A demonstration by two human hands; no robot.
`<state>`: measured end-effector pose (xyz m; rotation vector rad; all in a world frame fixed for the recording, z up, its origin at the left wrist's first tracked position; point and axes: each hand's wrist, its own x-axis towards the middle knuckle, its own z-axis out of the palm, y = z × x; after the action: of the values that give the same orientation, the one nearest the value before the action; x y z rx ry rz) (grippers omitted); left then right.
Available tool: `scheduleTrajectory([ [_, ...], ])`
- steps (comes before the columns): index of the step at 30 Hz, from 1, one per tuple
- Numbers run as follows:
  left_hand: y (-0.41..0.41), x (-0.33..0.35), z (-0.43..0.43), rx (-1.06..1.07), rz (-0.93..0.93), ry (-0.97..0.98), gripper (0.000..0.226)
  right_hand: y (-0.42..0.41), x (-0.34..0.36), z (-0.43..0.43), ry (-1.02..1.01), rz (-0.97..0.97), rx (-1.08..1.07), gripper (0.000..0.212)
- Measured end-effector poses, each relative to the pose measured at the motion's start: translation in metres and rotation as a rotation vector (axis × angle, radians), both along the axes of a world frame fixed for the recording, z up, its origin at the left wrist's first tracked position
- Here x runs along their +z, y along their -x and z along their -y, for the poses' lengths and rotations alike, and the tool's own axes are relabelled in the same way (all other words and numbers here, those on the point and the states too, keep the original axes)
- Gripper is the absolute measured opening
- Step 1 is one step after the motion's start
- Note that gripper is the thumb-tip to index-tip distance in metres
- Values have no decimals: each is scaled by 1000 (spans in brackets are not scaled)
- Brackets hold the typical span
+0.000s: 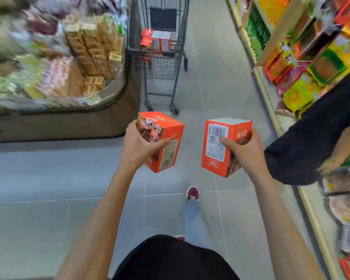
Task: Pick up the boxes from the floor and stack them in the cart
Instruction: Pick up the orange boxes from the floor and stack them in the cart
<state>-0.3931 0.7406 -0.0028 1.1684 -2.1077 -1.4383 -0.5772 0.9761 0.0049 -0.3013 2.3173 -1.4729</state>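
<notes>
Two orange cardboard cartons are held in the air above the grey tiled floor (49, 178), short of the wire shopping cart (160, 63). The left box (170, 130) stands roughly upright, its long axis tipped, with a printed food picture facing left. The left hand (138, 147) grasps it, thumb across the near corner and fingers (132, 125) curled round the picture face. The right box (214, 158) stands upright, white end up and barcode label facing the camera. The right hand (247, 154) clasps it, thumb on the label and fingers wrapped round the far side. More orange boxes (157, 40) sit in the cart. Packed shelves (311, 57) line the right.
</notes>
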Motion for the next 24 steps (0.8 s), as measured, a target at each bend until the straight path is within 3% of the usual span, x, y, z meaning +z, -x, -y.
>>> scheduleTrajectory([
  [7, 65, -1, 70, 92, 6, 57, 90, 98, -9, 97, 53, 30, 141, 41],
  [10, 101, -1, 106, 147, 43, 62, 107, 151, -7, 144, 49, 54, 187, 66],
  [14, 136, 3, 140, 193, 27, 68, 96, 199, -2, 192, 45, 51, 225, 45],
  [20, 180, 2, 187, 277, 2, 43, 99, 257, 1, 262, 56, 65, 257, 53],
  [24, 209, -2, 227, 290, 17, 46, 96, 288, -3, 307, 58, 61, 272, 46],
])
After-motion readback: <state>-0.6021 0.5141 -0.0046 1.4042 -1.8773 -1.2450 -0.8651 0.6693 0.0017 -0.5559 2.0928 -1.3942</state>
